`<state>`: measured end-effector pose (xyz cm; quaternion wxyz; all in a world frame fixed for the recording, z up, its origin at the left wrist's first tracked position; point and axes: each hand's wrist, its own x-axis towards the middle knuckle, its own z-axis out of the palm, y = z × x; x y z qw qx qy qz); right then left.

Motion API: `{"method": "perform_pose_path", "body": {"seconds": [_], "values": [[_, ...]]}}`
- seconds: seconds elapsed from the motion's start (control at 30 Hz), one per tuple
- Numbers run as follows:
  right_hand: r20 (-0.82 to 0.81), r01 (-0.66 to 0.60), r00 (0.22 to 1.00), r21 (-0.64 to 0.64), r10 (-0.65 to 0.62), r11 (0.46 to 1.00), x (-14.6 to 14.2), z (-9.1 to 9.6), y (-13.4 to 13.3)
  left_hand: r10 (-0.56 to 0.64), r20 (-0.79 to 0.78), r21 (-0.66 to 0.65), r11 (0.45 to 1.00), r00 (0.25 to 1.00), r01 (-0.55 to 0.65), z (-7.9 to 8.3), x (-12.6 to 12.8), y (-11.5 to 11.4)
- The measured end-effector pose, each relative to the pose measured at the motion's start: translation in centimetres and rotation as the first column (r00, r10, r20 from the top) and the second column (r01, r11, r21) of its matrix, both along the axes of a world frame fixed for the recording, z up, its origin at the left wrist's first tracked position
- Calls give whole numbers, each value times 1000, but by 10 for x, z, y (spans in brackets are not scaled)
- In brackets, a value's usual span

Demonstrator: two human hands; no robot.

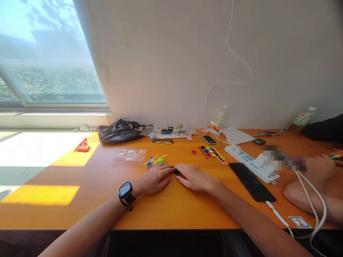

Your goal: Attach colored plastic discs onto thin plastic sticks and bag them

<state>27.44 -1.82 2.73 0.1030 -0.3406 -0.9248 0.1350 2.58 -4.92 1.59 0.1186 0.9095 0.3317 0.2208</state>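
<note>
A small black round piece is on the wooden table between my two hands. My right hand curves over the table with its fingertips at this piece, gripping it against the tabletop. My left hand, a black watch on its wrist, lies palm down with fingers stretched toward the piece and thumb apart. Just beyond my left fingers are thin plastic sticks with round parts in blue, yellow, green and white. Past my right hand lie coloured discs and sticks, with a red disc by itself.
A black phone and a white power strip with cables lie to the right, near another person's arm. Farther back are glasses, a black plastic bag and a clear wrapper. A red toy gun lies left.
</note>
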Motion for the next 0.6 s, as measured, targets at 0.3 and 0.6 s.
{"method": "perform_pose_path", "body": {"seconds": [0.3, 0.6], "values": [[2, 12, 1000, -20, -12, 1000, 1, 1, 0, 3, 5, 14, 1000, 1000, -3, -4, -1, 2], [4, -2, 1000, -13, 2, 1000, 0, 2, 0, 5, 1, 24, 1000, 1000, -5, -10, -3, 5]]}}
